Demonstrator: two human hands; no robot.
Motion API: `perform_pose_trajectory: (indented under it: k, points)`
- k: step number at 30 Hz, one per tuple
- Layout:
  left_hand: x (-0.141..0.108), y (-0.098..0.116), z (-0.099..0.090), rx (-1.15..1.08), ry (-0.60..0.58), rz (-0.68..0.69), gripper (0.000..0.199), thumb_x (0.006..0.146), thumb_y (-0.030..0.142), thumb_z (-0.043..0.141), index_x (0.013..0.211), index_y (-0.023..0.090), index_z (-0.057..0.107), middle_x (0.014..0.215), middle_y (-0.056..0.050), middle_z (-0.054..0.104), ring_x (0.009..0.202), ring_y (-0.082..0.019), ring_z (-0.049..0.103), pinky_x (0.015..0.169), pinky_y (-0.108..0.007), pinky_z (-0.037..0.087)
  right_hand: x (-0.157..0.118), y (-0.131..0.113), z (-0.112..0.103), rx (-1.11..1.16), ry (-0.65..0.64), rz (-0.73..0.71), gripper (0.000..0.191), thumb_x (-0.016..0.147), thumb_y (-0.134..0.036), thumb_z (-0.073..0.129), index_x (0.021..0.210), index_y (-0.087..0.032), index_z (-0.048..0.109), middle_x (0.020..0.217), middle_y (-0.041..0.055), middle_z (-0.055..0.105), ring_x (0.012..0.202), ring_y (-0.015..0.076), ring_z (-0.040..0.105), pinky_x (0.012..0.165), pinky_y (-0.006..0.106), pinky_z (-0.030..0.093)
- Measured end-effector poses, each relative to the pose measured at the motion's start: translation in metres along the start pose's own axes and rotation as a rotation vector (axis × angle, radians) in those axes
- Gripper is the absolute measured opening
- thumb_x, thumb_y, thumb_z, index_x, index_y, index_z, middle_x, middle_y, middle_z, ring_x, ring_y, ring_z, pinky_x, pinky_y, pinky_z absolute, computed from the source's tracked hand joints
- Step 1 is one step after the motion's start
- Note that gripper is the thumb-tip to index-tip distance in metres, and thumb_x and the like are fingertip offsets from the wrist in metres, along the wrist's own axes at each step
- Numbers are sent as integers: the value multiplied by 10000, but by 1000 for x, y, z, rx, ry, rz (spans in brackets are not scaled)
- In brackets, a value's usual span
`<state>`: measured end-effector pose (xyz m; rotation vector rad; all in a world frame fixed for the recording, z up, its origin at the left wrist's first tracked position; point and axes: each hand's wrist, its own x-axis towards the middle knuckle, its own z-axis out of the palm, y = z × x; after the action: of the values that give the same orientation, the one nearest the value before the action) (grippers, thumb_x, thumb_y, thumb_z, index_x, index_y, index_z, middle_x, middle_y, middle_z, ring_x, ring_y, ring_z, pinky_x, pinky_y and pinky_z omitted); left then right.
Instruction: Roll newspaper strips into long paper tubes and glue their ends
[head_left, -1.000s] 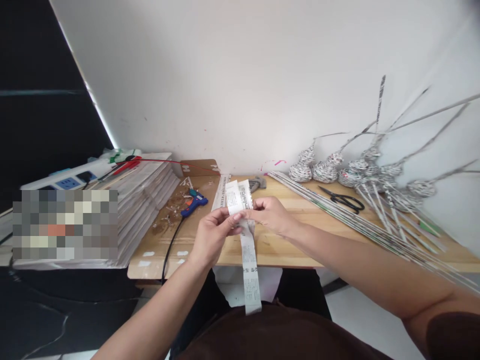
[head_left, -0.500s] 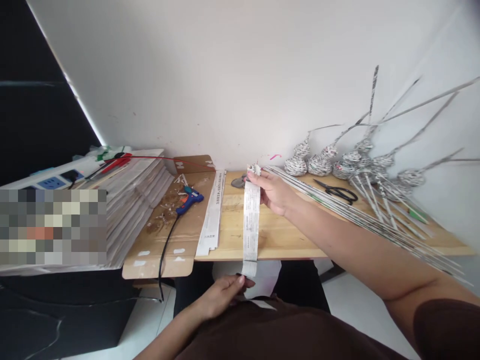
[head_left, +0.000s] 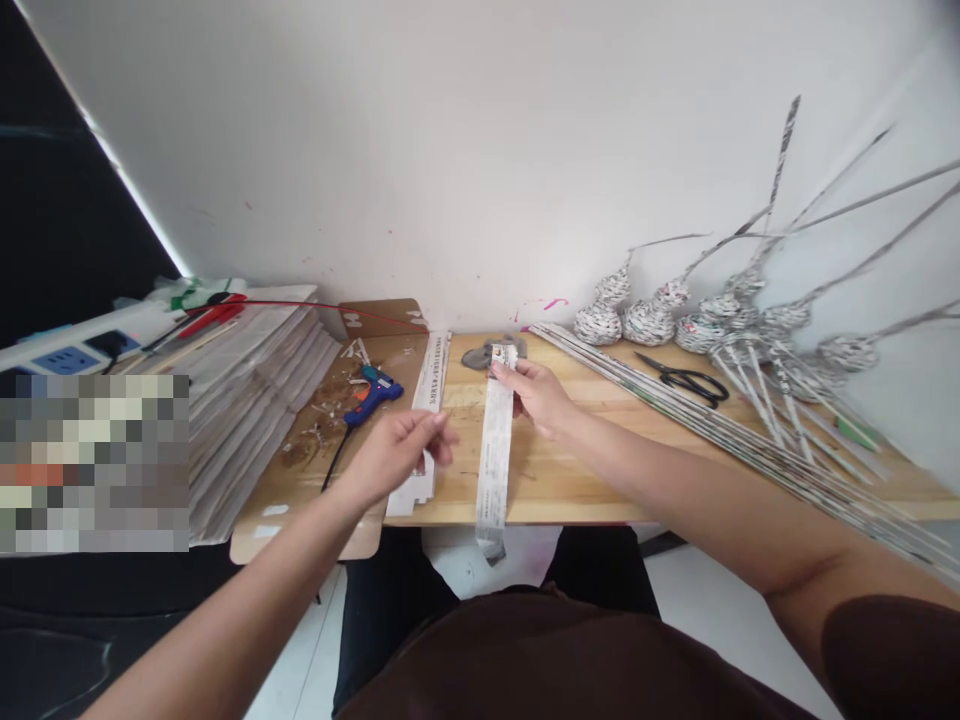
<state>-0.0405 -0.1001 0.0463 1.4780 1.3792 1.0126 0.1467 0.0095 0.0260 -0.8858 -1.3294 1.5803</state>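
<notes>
A long newspaper strip (head_left: pixel 495 455) hangs from my right hand (head_left: pixel 536 395), which pinches its upper end; the lower end droops over the table's front edge. My left hand (head_left: pixel 409 450) is off the strip, to its left, above a stack of cut newspaper strips (head_left: pixel 433 375). Its thumb and index finger are close together, and whether anything small lies between them is too small to tell. A grey object (head_left: pixel 476 357) lies on the table behind the held strip.
On cardboard (head_left: pixel 285 490) at the left lies a blue glue gun (head_left: pixel 373 395). Folded newspapers (head_left: pixel 262 400) are stacked farther left, near a power strip (head_left: pixel 67 357). Black scissors (head_left: pixel 694 383), thin paper rods (head_left: pixel 675 420) and woven paper gourds (head_left: pixel 649 320) occupy the right side.
My left hand has let go of the strip's lower end and moved up and left. The lower end now dangles, while my right hand still holds the top.
</notes>
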Motion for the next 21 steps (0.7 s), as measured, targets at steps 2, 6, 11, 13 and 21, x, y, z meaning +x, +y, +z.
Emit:
perform_pose_trajectory:
  k: [2,6,11,13,21]
  points:
    - [30,-7,-7,42,87,75,295,820,387,552,912,164,722,773,-95,708,615,-172,624,464,-220,432,10,6,0,-14,43,-20,390,688,-539,683,806,-173,619,565,-31,535,440,91,463,384,219,293]
    - [86,-20,-4,258,187,176,328,756,234,599,1071,219,689,1068,-78,689,700,-175,646,680,-295,509,26,25,-3,-24,108,-109,410,673,-562,676,816,-182,617,610,-19,559,513,121,500,435,238,352]
    - [146,-26,15,618,157,370,557,739,241,636,1278,144,536,1355,-160,502,1231,-293,473,1014,-402,371,34,44,-16,-82,162,-209,373,717,-541,638,836,-188,616,714,9,592,645,157,541,549,258,420]
    - [167,-26,24,695,129,374,690,749,297,639,1374,104,417,1413,-203,422,1304,-318,385,1034,-425,339,37,46,-21,-100,155,-246,346,739,-511,635,843,-181,621,701,6,576,630,147,523,559,255,414]
    - [211,-29,50,844,-81,290,324,774,277,569,1073,237,686,1055,-97,706,1002,-292,629,811,-327,455,45,49,-26,-24,123,-168,301,751,-472,648,802,-177,620,702,12,597,632,153,534,580,267,428]
